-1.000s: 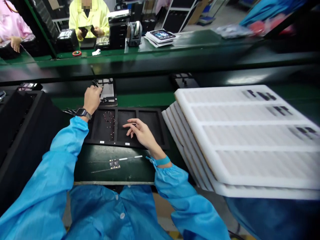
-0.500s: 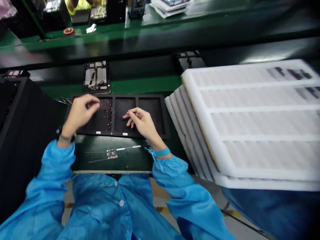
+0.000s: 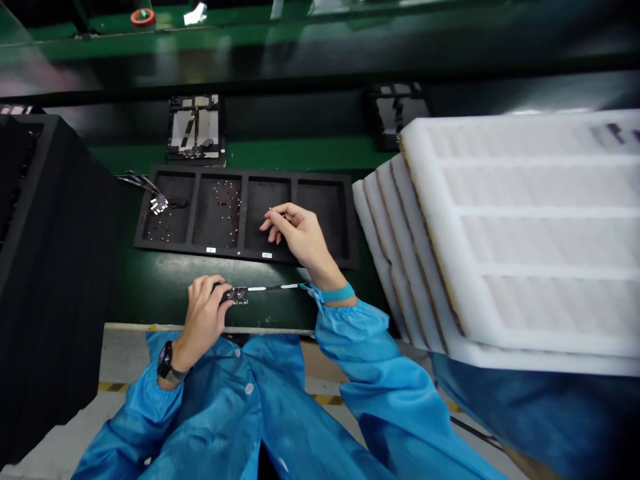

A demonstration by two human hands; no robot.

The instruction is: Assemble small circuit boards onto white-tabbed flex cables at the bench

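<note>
My left hand point(image 3: 207, 310) is at the near edge of the green table, thumb and fingers closed on the left end of a small circuit board point(image 3: 239, 296). From the board a thin dark strip with white sections point(image 3: 273, 288) runs right, toward my right wrist. Over the third compartment of a black foam tray point(image 3: 240, 253) hovers my right hand point(image 3: 295, 233), its thumb and forefinger pinched together. Whatever sits in that pinch is too small to make out. Tiny parts with reddish bits point(image 3: 230, 207) lie scattered in the second compartment.
Several small boards with dark leads point(image 3: 159, 203) lie in the tray's left compartment. Stacked white foam trays point(image 3: 465, 213) rise at right, and a black foam stack point(image 3: 60, 267) at left. Behind are two device assemblies point(image 3: 197, 130) and a red tape roll point(image 3: 143, 17).
My left hand has come down from above the tray's left part to the circuit board and closed on it. My right hand keeps its pinch over the tray. The view has tilted down.
</note>
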